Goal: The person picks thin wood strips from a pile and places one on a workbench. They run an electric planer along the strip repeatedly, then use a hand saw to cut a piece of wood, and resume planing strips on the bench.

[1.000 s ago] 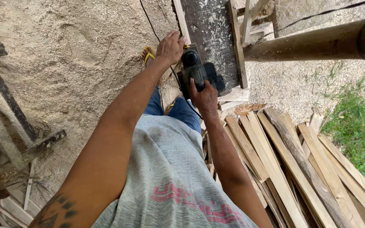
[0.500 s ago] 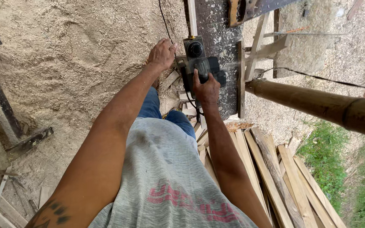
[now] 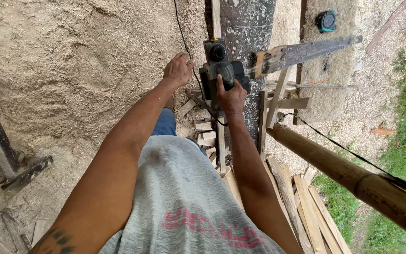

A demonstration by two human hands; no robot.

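Note:
My right hand (image 3: 231, 96) grips the rear handle of a dark electric planer (image 3: 219, 66) that rides on a thin wooden strip (image 3: 217, 19) laid along a dusty workbench (image 3: 250, 28). My left hand (image 3: 178, 69) hovers just left of the planer with fingers curled, near the black power cord (image 3: 184, 42); it holds nothing that I can see. The strip runs on below my right hand toward my body.
Sawdust covers the ground on the left. A thick bamboo pole (image 3: 344, 174) crosses at the right, with a stack of planks (image 3: 306, 207) below it. A small black and teal tool (image 3: 326, 21) lies top right. Grass borders the right edge.
My head has tilted, so the bench and planer sit lower and more central in view. My left hand has come off the planer's side and moved slightly left.

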